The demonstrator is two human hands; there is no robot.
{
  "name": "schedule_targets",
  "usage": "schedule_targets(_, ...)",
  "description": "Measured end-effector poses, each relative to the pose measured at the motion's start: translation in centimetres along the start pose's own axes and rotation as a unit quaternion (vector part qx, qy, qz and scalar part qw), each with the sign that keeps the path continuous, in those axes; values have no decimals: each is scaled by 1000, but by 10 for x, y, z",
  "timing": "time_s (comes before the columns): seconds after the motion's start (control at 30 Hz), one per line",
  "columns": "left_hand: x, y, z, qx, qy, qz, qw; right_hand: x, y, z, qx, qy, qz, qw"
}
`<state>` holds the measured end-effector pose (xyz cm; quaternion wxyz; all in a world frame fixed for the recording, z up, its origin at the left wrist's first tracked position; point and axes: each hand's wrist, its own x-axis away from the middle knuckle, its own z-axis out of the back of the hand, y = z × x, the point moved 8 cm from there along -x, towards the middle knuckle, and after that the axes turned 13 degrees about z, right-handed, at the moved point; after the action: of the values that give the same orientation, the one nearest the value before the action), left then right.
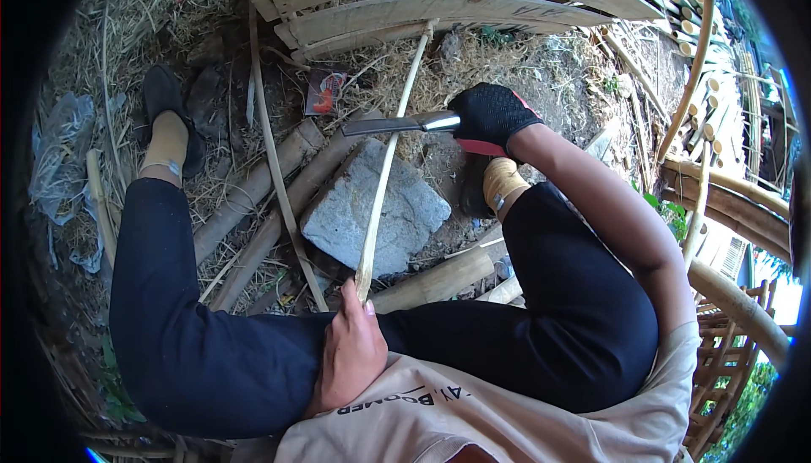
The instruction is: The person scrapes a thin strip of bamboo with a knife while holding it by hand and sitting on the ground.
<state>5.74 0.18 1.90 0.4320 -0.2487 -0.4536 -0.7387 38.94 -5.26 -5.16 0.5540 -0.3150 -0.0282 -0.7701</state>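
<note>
My bare left hand point(353, 351), close to my lap, is closed round the near end of a long pale bamboo strip point(386, 167). The strip runs away from me over a grey stone block point(346, 214), its far end by a wooden crate. In a black and red glove, my right hand point(494, 118) grips a knife point(397, 123); the handle is mostly hidden in the fist. The blade points left and lies across the strip above the stone's far edge. Whether the edge bites into the strip, I cannot tell.
A slatted wooden crate point(456, 15) stands at the far side. Bamboo poles point(291, 188) lie left of the stone, a cut piece point(435, 281) in front. Stacked bamboo point(705, 108) is at the right. A crumpled plastic bag point(63, 159) and a red packet point(324, 93) lie on straw.
</note>
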Motion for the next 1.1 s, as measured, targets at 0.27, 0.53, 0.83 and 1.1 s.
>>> schedule_targets(0.27,5,4,7,-19,-9,7,1000,2,16,25,-6,17,-65,998)
schedule_targets(0.53,1,6,-1,-13,-24,11,1000,10,65,7,0,20,-146,989)
schedule_targets(0.83,3,3,-3,-30,-21,34,999,17,2,-19,-40,-19,-38,998)
schedule_targets(1.1,6,11,-1,-24,-5,-3,1000,19,12,8,-60,-12,-54,997)
